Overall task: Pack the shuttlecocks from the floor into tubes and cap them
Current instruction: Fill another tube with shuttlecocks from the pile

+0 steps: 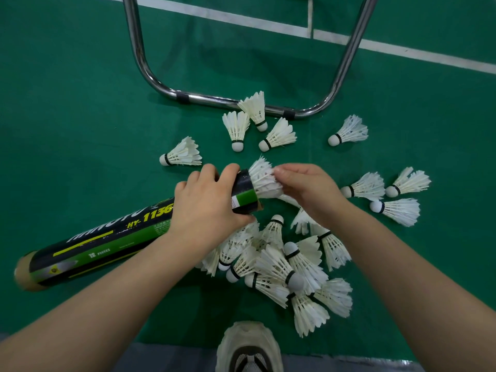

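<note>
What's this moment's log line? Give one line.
left hand: grips tube | right hand: pinches shuttlecock at tube mouth | floor: loose shuttlecocks

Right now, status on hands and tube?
Left hand grips tube near mouth. Right hand pinches shuttlecock half in. Many loose shuttlecocks on floor.

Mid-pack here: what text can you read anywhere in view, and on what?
"HY-1136": yellow, on the tube, beside the left hand.
"12 PIECES": white, slightly blurred, nearer the tube's bottom end.
Large white brand word: partly cut off, unreadable.
Small print, sticker near the mouth: too small.
</note>
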The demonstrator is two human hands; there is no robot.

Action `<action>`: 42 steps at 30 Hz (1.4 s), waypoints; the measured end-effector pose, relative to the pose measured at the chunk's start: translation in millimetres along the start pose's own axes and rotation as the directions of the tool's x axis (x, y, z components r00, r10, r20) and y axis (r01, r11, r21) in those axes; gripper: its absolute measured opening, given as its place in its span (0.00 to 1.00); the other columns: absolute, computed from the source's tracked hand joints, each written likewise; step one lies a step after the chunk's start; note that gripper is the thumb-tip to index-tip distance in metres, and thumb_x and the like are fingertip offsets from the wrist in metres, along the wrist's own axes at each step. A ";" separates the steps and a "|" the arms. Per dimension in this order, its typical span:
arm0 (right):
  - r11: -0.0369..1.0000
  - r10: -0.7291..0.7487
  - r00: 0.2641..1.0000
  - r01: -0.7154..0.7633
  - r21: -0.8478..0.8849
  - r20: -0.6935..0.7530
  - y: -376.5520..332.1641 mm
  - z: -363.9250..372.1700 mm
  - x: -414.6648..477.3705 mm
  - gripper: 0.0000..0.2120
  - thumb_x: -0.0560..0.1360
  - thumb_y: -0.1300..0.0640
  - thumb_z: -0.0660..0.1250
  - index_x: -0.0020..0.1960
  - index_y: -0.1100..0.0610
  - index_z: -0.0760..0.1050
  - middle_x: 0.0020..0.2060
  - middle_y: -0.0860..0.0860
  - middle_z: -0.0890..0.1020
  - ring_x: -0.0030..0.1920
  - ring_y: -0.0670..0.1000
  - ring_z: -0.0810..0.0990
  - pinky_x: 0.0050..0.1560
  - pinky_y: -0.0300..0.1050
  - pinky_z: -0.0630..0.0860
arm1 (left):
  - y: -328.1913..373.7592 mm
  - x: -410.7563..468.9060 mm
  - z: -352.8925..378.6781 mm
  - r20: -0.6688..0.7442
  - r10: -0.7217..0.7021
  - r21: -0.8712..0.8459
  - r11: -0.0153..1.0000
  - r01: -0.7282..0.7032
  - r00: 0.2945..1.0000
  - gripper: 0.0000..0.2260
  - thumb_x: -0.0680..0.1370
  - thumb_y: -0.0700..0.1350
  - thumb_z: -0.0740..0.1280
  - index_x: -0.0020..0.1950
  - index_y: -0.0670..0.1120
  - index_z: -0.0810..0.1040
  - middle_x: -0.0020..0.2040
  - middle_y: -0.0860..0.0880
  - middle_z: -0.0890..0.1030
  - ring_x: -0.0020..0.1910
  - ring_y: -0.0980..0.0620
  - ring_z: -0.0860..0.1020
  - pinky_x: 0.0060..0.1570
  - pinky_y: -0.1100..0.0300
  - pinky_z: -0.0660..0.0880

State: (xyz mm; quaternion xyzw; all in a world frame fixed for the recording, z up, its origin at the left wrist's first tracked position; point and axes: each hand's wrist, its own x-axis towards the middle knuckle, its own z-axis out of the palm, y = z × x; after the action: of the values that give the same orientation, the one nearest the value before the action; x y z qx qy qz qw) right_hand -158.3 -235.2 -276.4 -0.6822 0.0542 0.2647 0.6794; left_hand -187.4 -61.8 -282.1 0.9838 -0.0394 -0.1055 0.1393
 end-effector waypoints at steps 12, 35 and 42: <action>0.953 0.304 0.775 -0.254 -0.168 0.553 -3.4 20.9 6.0 0.17 0.68 0.56 0.65 0.57 0.55 0.74 0.52 0.53 0.77 0.53 0.49 0.76 0.61 0.52 0.73 | -3.6 -5.6 -1.7 -0.007 0.029 0.016 0.999 -0.029 1.000 0.37 0.65 0.65 0.70 0.68 0.53 0.61 0.55 0.48 0.69 0.56 0.45 0.69 0.53 0.51 0.65; 0.777 0.079 0.849 -0.380 -0.501 -0.522 67.8 -30.2 28.7 0.09 0.78 0.53 0.60 0.44 0.54 0.77 0.35 0.52 0.77 0.39 0.54 0.74 0.43 0.49 0.70 | -4.8 -3.4 6.6 0.032 0.019 0.014 1.000 -0.020 0.999 0.37 0.66 0.67 0.68 0.69 0.55 0.59 0.56 0.49 0.69 0.57 0.47 0.69 0.55 0.51 0.65; 0.959 -0.026 0.877 -0.114 -0.260 -0.480 57.0 -23.2 16.6 0.11 0.79 0.56 0.59 0.43 0.55 0.78 0.40 0.51 0.79 0.41 0.49 0.74 0.45 0.45 0.70 | -8.5 -2.6 8.9 0.030 0.011 0.034 0.999 -0.012 0.999 0.38 0.65 0.68 0.68 0.69 0.54 0.59 0.56 0.48 0.70 0.56 0.46 0.70 0.55 0.51 0.66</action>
State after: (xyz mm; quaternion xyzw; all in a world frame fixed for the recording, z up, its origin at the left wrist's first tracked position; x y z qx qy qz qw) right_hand -162.2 -256.7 -336.3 -0.8140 0.1979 0.1086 0.5352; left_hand -191.4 -55.7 -292.3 0.9841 -0.0491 -0.1186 0.1226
